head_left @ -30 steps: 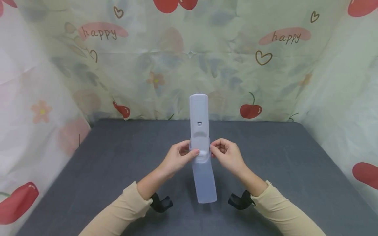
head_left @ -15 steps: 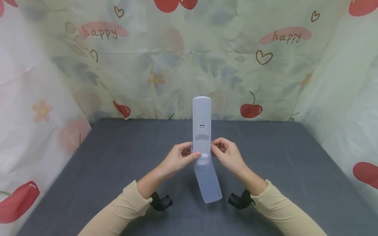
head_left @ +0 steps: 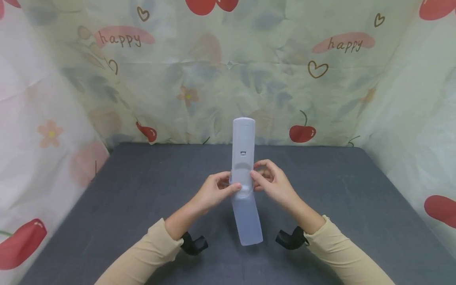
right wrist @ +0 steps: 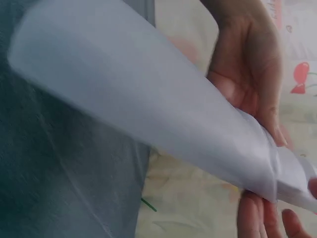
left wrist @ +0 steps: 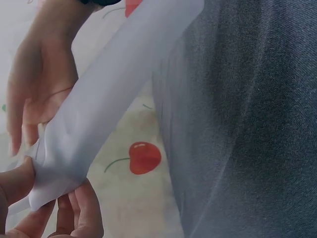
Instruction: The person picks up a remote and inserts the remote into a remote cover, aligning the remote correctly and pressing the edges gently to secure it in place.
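A white remote control [head_left: 244,136] stands upright in the head view, its back with a small latch turned towards me. Its lower end sits in the mouth of a translucent plastic sleeve [head_left: 247,223], whose long free part hangs down. My left hand [head_left: 213,191] grips remote and sleeve at this mouth, thumb across the front and fingers behind. On the other side, my right hand [head_left: 276,184] pinches the right edge, thumb at the remote's side. The left wrist view shows the sleeve [left wrist: 109,74] slanting past both hands; in the right wrist view the sleeve [right wrist: 129,89] partly hides the left hand.
A dark grey cloth-covered table [head_left: 142,198] lies below the hands. Behind it hangs a patterned curtain [head_left: 228,79] with cherries and hearts, and more curtain closes both sides. Black wrist mounts [head_left: 194,244] stick out under the sleeves.
The sleeve's hanging end has swung to the right and then back left. My right hand has shifted its grip slightly up, thumb now further onto the remote. The remote sits slightly lower than before.
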The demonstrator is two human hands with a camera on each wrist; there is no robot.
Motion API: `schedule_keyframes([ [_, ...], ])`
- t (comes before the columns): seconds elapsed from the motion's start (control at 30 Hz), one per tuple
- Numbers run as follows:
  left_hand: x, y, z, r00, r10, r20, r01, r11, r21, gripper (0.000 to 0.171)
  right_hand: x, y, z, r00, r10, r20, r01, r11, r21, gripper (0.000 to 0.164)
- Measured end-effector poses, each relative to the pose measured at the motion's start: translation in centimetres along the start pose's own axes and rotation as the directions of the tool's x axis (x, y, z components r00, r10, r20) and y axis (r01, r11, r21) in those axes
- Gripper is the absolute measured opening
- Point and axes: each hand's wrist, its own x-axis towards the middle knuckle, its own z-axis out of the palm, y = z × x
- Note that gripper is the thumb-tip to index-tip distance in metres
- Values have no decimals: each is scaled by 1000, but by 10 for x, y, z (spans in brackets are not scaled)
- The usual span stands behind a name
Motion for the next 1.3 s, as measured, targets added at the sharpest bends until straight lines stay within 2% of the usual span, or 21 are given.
schedule_keyframes([
  [0.13, 0, 1, 1, 1000, 6, 10, -6, 1000, 19, 40, 2, -1, -2, 999, -33, 13, 33, 999, -36, 36],
  [0.23, 1, 1, 2, 1000, -5, -17, 5, 1000, 4, 38, 2, -1, -3, 999, -54, 0, 54, 998, -44, 34],
  [0.43, 3, -3, 0, 991, -83, -100, 70, 990, -125, 36, 3, -3, -5, 996, -76, -54, 76, 997, -11, 33],
  [0.53, 4, -5, -2, 988, -111, -111, 90, 980, -180, 34, 3, -4, -7, 994, -70, -78, 71, 997, 11, 33],
  [0.63, 3, -8, -3, 987, -127, -101, 106, 975, -198, 30, 3, -3, -9, 994, -72, -87, 75, 997, 30, 33],
  [0.73, 3, -9, -2, 984, -139, -107, 116, 973, -202, 26, 3, -3, -10, 994, -76, -73, 79, 996, 36, 34],
  [0.97, 3, -7, 3, 970, -167, -175, 121, 961, -248, 20, 5, -2, -11, 997, -62, -34, 62, 998, 1, 37],
  [1.3, 4, -8, 8, 965, -182, -189, 131, 958, -255, 18, 7, -1, -14, 999, -32, 17, 32, 998, -51, 39],
])
